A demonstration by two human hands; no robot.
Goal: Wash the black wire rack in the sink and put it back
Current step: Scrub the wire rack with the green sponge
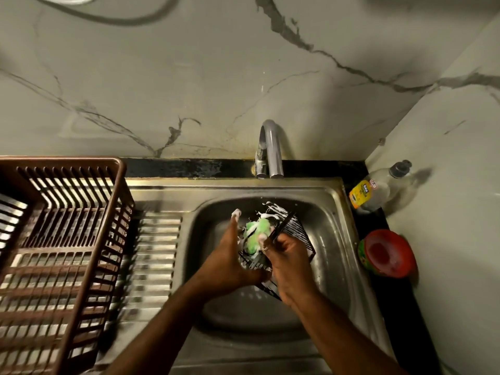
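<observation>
Two hands: we find both at work over the stainless steel sink basin (319,234), forearms entering from the bottom edge.
Rack: the black wire rack (295,228) is held tilted inside the basin, its far corner streaked with white foam.
Left hand: we note the left hand (232,258) against the near-left side of the rack; the fingers that show are straight and pointing away, one tip coated in foam. Its underside is hidden, so we cannot tell whether that grip closes on the wire.
Right hand: the right hand (284,253) has its grip curled round the green foamy scrub sponge (255,234), which we see pressed against the rack's wires.
Tap: a curved grey metal tap (270,147) stands at the back rim of the sink; we cannot tell whether water is running.
Drainboard: the ribbed steel drainboard (158,239) lies to the left of the basin.
Basket: a brown plastic slatted dish basket (65,239) sits on the left, partly over the drainboard.
Table: the black stone table (405,307) runs along the right of the sink.
Bottle: a clear plastic dish-soap bottle with a yellow label and dark cap (378,190) leans in the far right corner of the table.
Tub: a round red and green tub (387,253) sits on the table nearer than the bottle, just beside the sink rim.
Wall: we record pale marble-patterned wall panels (189,77) behind and to the right.
</observation>
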